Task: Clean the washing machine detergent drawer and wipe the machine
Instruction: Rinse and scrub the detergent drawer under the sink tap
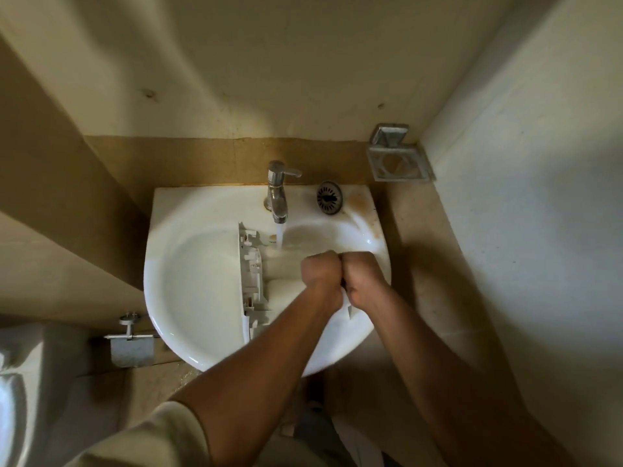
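Two fists, mine, closed tight and pressed knuckle to knuckle over the near right of the sink (175, 318): left hand (321, 272), right hand (361, 276). Between them, one white cloth (347, 306), only a corner showing below the grip; I judge I am wringing it. Best done by twisting the fists opposite ways, kept low over the bowl so the drips stay inside. One detergent drawer (252, 281), white plastic, lying on its side in the bowl just left of my hands, running near to far. One tap (277, 193), farther back, water running just beyond my knuckles. One drain strainer (329, 197) on the far rim, right of the tap.
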### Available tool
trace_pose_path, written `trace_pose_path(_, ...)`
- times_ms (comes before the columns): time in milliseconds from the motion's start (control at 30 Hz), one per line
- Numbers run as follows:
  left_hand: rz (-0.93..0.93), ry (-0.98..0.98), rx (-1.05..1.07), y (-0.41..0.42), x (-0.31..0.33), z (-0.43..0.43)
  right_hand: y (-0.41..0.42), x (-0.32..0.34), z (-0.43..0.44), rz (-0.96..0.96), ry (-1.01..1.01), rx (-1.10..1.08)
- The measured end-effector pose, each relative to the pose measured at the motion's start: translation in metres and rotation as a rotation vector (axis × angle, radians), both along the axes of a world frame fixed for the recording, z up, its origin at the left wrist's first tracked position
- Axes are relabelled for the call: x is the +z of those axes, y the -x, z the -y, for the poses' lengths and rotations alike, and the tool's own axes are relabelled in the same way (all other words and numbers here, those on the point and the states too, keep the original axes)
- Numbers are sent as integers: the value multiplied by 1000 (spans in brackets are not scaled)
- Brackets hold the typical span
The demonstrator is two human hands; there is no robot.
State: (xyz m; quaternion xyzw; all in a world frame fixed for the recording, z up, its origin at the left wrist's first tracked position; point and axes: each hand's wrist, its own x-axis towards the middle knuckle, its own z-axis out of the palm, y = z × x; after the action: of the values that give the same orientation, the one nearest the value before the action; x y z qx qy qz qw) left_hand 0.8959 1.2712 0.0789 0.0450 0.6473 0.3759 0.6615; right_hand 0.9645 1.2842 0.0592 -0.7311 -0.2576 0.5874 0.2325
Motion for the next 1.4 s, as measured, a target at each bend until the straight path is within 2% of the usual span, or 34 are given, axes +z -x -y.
trace_pose_path(67, -170, -38, -54, 12, -3, -2, 4, 3, -6, 100, -57, 243)
trace_pose_path(133, -324, -71, -111, 27, -8, -5, 3, -1, -12, 177, -110, 391)
trace_pose_path(233, -604, -230, -390, 39, 0, -2, -17, -8, -12, 537, -287, 531)
trace_pose_path(267, -726, -313, -461, 42, 3, 0, -24, -7, -8, 592, -293, 529)
trace_pose_path(333, -945, -489, -511, 53, 8, 6, -31, -12, 0, 448, -188, 487)
trace_pose_path(400, -1146, -640, -478, 66, 3, 15, -31, -19, 6, 158, 17, 437)
trace_pose_path(433, -1248, -670, -452, 73, -3, 20, -32, -25, 8, 14, 104, 374)
trace_pose_path(500, -1370, -572, -417, 87, -16, 31, -32, -41, 8, -186, 185, 216)
trace_pose_path(567, -1299, -335, -402, 100, -24, 38, -33, -49, 5, -291, 161, 144)
trace_pose_path(633, -1053, -109, -376, 119, -26, 38, -26, -31, 5, -283, 151, 171)
trace_pose_path(667, -953, -64, -336, 128, -25, 37, -23, -20, 3, -259, 123, 206)
trace_pose_path(700, -872, -62, -279, 139, -28, 36, -21, -10, -1, -218, 79, 259)
trace_pose_path(800, -686, 62, -416, 148, -34, 40, -12, 31, -13, -7, -75, 422)
trace_pose_path(833, -592, 99, -366, 147, -42, 43, -8, 46, -15, 67, -111, 453)
trace_pose_path(867, -451, 101, -238, 143, -45, 45, -4, 58, -16, 133, -151, 475)
trace_pose_path(1067, -87, -35, -252, 108, -49, 62, 10, 105, -13, 486, -284, 609)
trace_pose_path(1233, 29, -103, -193, 107, -51, 39, 14, 115, -2, 605, -309, 589)
trace_pose_path(1400, 78, -162, -150, 111, -55, 20, 16, 115, 8, 623, -360, 619)
